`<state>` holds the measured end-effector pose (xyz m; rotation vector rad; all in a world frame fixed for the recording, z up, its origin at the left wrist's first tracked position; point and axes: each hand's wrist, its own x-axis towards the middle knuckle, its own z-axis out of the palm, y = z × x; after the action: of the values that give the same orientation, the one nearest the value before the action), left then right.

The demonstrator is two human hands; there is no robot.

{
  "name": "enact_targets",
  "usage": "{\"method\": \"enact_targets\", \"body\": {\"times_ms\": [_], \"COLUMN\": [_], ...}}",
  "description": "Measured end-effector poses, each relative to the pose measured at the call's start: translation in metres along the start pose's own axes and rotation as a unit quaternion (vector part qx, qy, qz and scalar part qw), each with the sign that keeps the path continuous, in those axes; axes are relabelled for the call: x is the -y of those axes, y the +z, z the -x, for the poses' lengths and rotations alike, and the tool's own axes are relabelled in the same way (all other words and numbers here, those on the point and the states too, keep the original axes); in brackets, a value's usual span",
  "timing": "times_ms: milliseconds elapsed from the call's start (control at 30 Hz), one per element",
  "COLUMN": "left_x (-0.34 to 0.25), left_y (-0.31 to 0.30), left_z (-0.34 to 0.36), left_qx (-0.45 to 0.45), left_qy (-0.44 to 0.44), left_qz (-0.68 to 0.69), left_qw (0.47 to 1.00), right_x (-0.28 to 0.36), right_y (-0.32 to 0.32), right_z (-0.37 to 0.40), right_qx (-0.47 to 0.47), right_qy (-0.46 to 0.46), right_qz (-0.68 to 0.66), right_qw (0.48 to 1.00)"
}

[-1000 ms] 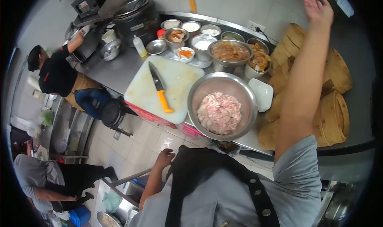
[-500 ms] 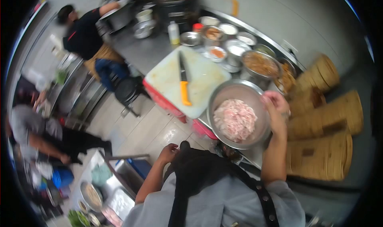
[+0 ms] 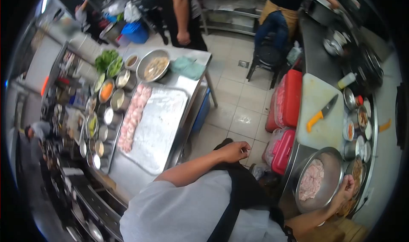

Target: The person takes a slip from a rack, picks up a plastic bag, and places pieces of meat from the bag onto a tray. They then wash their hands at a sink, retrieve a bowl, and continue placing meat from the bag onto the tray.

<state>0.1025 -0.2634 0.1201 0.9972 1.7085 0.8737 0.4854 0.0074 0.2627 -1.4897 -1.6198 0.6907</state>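
My right hand [image 3: 344,191] is at the right rim of a large metal bowl [image 3: 332,167], its fingers curled closed on the edge. Pale pink raw meat [image 3: 312,180] lies heaped inside this bowl. In front of my black apron, my left hand [image 3: 236,151] hangs in the air with loosely bent fingers, a gap between thumb and fingers and nothing in it. Beyond the bowl, a knife with a yellow handle [image 3: 314,121] rests on a white cutting board [image 3: 317,96].
On the left table, a metal tray [image 3: 164,118] holds a row of meat portions [image 3: 134,118]. Several ingredient containers stand beside it. Red bins [image 3: 291,98] sit under the right counter. A stool [image 3: 269,57] and two co-workers are beyond.
My view has swung left, so the left table with its tray now shows fully and the bowl sits lower right. My right hand is still at the bowl's rim; my left hand stays empty.
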Motion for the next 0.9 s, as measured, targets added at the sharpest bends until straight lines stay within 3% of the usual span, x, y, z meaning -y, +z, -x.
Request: {"method": "enact_targets", "body": {"times_ms": [133,267,467,533,600,667,700,733,800,867,900], "left_x": [0.016,0.032,0.047,0.055,0.059,0.083,0.090,0.097,0.109,0.126,0.131], "left_y": [-0.004,-0.007,-0.038,-0.050,-0.066,-0.071,-0.074,-0.077,-0.085,-0.084,-0.085], "left_z": [0.035,0.049,0.101,0.136,0.174,0.204,0.219,0.235,0.264,0.288,0.300], "left_qx": [-0.051,-0.076,-0.115,-0.141,-0.158,-0.191,-0.224,-0.256,-0.263,-0.340,-0.335], "left_qy": [-0.009,0.043,0.073,0.077,0.021,0.040,0.032,0.025,-0.004,0.009,0.017], "left_qz": [0.031,0.077,0.107,0.110,0.159,0.138,0.140,0.141,0.153,0.169,0.165], "left_qw": [0.998,0.993,0.985,0.981,0.974,0.971,0.964,0.956,0.953,0.925,0.927], "right_x": [0.018,0.048,0.081,0.095,0.128,0.168,0.133,0.138,0.163,0.181,0.196], "right_y": [0.016,0.015,0.048,0.070,0.092,0.111,0.127,0.136,0.160,0.184,0.194], "right_z": [0.001,0.013,0.064,0.093,0.128,0.165,0.150,0.159,0.175,0.190,0.203], "right_qx": [0.052,0.055,0.047,0.113,0.129,0.180,0.188,0.189,0.234,0.272,0.297], "right_qy": [-0.047,-0.092,-0.147,-0.158,-0.171,-0.097,-0.140,-0.145,-0.241,-0.254,-0.260], "right_qz": [-0.050,-0.026,0.093,0.063,0.088,0.093,0.003,0.001,0.002,-0.006,-0.019], "right_qw": [0.996,0.994,0.984,0.979,0.973,0.974,0.972,0.971,0.942,0.928,0.919]}}
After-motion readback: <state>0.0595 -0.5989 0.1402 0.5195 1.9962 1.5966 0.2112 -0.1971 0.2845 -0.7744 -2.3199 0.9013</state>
